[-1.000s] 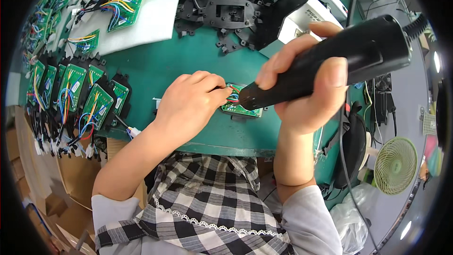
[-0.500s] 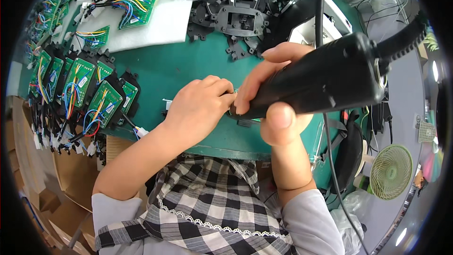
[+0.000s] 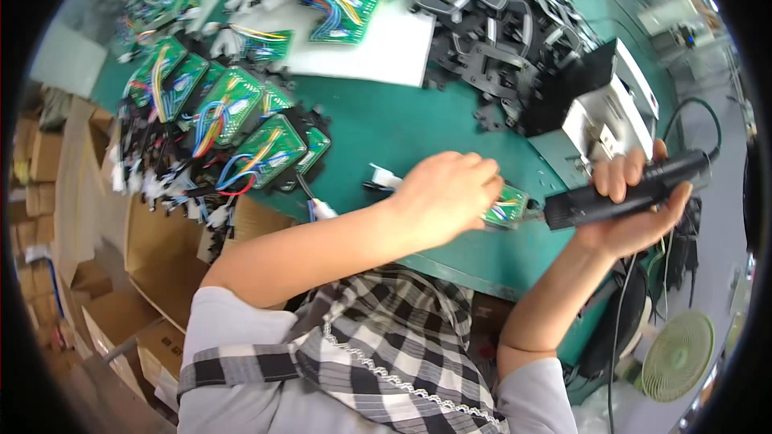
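Note:
A small green circuit board (image 3: 507, 207) with coloured wires lies near the front edge of the green table (image 3: 418, 133). My left hand (image 3: 446, 197) covers most of it and pins it down. My right hand (image 3: 635, 205) is wrapped around a black electric screwdriver (image 3: 623, 191), held almost level, with its tip pointing left at the board's right end. A black cable runs from the tool's rear up and right.
Several finished green boards with wire bundles (image 3: 241, 124) lie in a row at the left. A pile of black plastic frames (image 3: 498, 24) fills the back, beside a white box (image 3: 607, 116). A white sheet (image 3: 378, 40) carries more boards. Cardboard boxes (image 3: 104, 273) stand lower left, a green fan (image 3: 678, 354) lower right.
The view has swung right and the table has tilted. My right hand has drawn the screwdriver back to the right and laid it flatter. My left hand stays on the board.

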A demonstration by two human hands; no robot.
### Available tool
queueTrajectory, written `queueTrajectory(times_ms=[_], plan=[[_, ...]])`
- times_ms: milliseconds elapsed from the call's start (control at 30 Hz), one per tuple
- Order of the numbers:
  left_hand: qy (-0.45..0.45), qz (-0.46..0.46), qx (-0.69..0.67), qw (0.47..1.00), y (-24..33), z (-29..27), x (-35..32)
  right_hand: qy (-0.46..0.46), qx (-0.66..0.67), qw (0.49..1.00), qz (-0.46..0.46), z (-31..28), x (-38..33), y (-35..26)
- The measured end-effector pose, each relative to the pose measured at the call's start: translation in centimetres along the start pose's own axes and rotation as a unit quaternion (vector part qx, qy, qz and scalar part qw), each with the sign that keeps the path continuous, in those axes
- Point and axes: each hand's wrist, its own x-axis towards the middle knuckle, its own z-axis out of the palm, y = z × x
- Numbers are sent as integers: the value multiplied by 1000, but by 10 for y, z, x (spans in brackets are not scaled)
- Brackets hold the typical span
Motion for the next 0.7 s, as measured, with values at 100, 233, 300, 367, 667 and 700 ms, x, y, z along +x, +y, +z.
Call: queueTrajectory(times_ms=[100,233,300,367,667,700], plan=[[77,-39,55,995,3,-38,-14,-43,-10,999,-11,-13,0,-4],[294,-259,180,902,-23,-142,-71,51,-74,996,-24,-47,-3,-5],[280,-327,217,876,-58,-178,-111,90,-76,993,-18,-56,-2,-4],[208,-360,304,857,-79,-178,-137,100,-69,992,-21,-53,-2,-2],[196,-280,505,793,-58,-163,-131,132,-72,988,-26,-44,-5,1],[175,-248,464,832,-48,-169,-115,140,-73,987,-33,-44,-5,0]])
